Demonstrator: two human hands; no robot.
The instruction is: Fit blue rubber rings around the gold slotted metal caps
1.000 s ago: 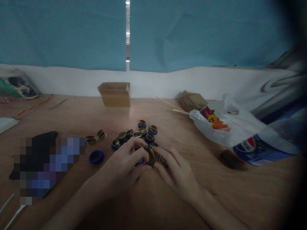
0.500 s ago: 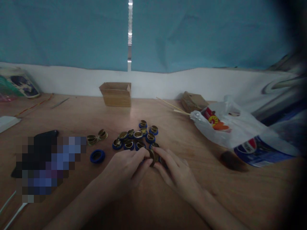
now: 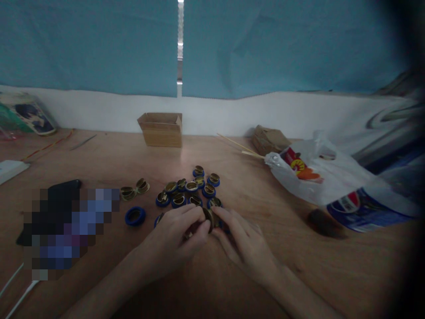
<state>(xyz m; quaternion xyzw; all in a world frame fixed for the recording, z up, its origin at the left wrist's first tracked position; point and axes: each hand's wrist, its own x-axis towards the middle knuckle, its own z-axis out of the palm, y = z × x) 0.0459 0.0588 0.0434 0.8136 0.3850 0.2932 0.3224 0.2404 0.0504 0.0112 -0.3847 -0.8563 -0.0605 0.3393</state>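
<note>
Both hands meet at the near edge of a cluster of round blue-rimmed metal pieces (image 3: 179,200). My left hand (image 3: 175,230) pinches a dark brass-coloured round piece (image 3: 208,218) between thumb and forefinger. From the right, my right hand (image 3: 244,235) has its fingers closed on the same piece, whose lower part is hidden by the fingers. Left of the cluster lie a blue ring (image 3: 135,216) and a pair of brass round pieces (image 3: 142,186) without blue rims.
An open cardboard box (image 3: 162,133) stands at the back. A plastic bag (image 3: 305,177), a crumpled brown package (image 3: 270,139) and a blue Pepsi wrapper (image 3: 365,210) lie right. A dark phone-like object (image 3: 64,190), partly pixelated, and a white block (image 3: 12,169) are at left.
My left hand's thumb has shifted up against the round piece, and another blue-rimmed piece now shows beside that hand. The view has moved very slightly.
</note>
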